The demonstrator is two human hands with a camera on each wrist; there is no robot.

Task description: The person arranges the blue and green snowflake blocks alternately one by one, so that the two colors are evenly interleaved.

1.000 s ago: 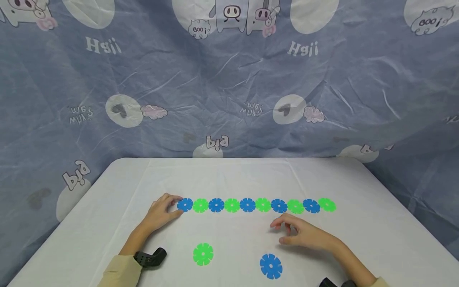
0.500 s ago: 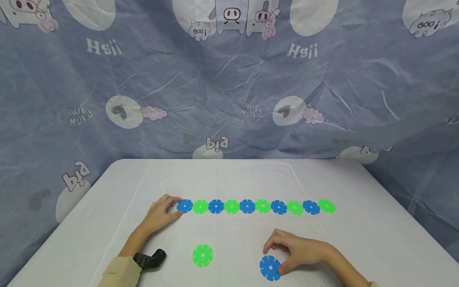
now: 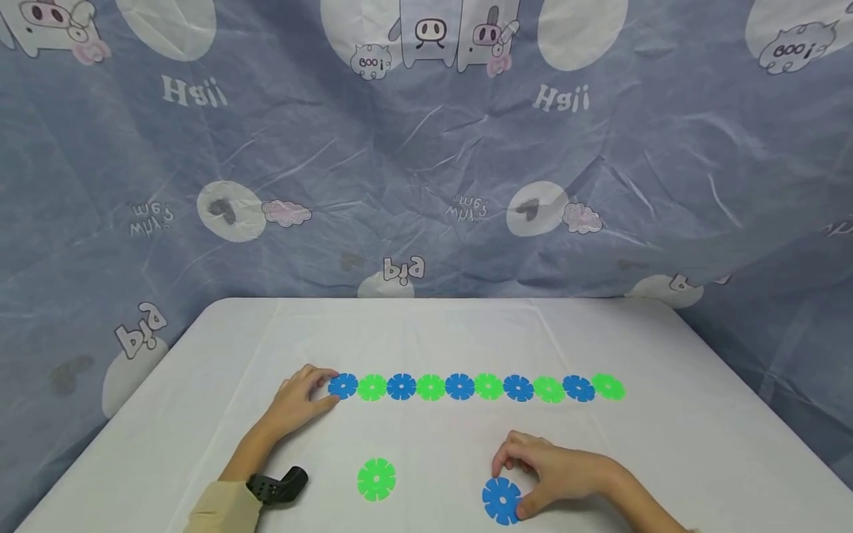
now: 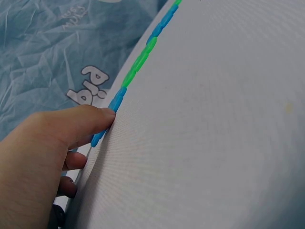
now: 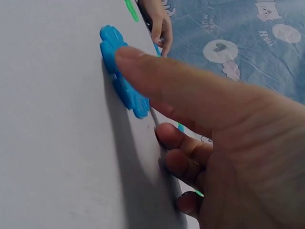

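A straight row of flower-shaped interlocking discs, alternating blue and green, lies across the table. My left hand (image 3: 296,400) pinches the blue disc (image 3: 343,386) at the row's left end between thumb and index finger; the left wrist view shows the thumb (image 4: 93,121) on its edge. Nearer to me, my right hand (image 3: 563,470) pinches a loose blue disc (image 3: 496,494) by its edge, thumb at the near right side and index finger at the far side. In the right wrist view this blue disc (image 5: 112,52) stands tilted over the white surface, partly hidden by the thumb.
A loose green disc (image 3: 376,480) lies flat to the left of my right hand. The row's right end is a green disc (image 3: 608,386). A black wrist strap (image 3: 276,488) sits on my left wrist. Behind the white table (image 3: 426,333) hangs a blue patterned cloth (image 3: 373,148).
My right hand has come from just below the row toward me and now pinches the loose blue disc. The left hand keeps its place at the row's left end.
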